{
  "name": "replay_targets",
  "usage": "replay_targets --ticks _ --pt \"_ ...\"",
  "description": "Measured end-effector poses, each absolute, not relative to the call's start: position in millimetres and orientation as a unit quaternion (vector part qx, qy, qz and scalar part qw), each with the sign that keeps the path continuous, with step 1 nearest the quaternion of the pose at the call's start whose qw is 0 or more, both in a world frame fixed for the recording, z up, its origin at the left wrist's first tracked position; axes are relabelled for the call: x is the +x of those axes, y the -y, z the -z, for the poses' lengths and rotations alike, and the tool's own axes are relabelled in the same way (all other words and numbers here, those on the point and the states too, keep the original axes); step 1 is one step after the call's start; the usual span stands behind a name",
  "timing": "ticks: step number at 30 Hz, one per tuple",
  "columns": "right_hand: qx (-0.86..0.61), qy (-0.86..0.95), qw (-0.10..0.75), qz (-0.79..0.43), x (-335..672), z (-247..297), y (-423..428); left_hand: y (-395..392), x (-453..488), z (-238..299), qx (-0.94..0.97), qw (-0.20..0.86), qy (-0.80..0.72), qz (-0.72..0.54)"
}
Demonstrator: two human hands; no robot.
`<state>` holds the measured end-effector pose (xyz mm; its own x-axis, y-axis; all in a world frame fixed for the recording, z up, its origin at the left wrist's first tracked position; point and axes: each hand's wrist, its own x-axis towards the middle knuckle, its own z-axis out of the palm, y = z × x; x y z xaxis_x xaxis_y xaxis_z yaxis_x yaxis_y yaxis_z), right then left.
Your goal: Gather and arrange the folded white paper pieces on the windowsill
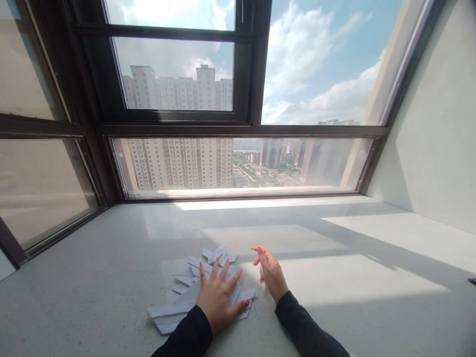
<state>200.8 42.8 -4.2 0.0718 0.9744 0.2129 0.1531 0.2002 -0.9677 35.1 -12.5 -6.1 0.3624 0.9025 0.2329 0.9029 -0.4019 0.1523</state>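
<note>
A folded white paper piece [178,307] with several pointed, layered flaps lies on the pale window sill [316,317]. My left hand [219,295] rests flat on top of it, fingers spread, and hides much of its middle. Pointed paper tips [219,255] show beyond my fingertips, and more flaps stick out to the left and right. My right hand [271,272] hovers to the right of the paper, apart from it. Its fingers are loosely bent and spread, with nothing visible between them.
Dark-framed windows [245,131] rise behind the sill, with tall buildings outside. A white wall [435,129] stands at the right. Sunlight and shadow bands cross the sill. A small dark object [472,281] shows at the far right edge.
</note>
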Motion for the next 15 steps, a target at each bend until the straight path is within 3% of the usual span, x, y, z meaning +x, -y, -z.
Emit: replay_targets --ticks 15 --pt "-0.473 0.616 0.488 -0.400 198.4 10.5 -40.8 -14.6 -59.0 -8.9 -0.821 0.029 0.566 0.067"
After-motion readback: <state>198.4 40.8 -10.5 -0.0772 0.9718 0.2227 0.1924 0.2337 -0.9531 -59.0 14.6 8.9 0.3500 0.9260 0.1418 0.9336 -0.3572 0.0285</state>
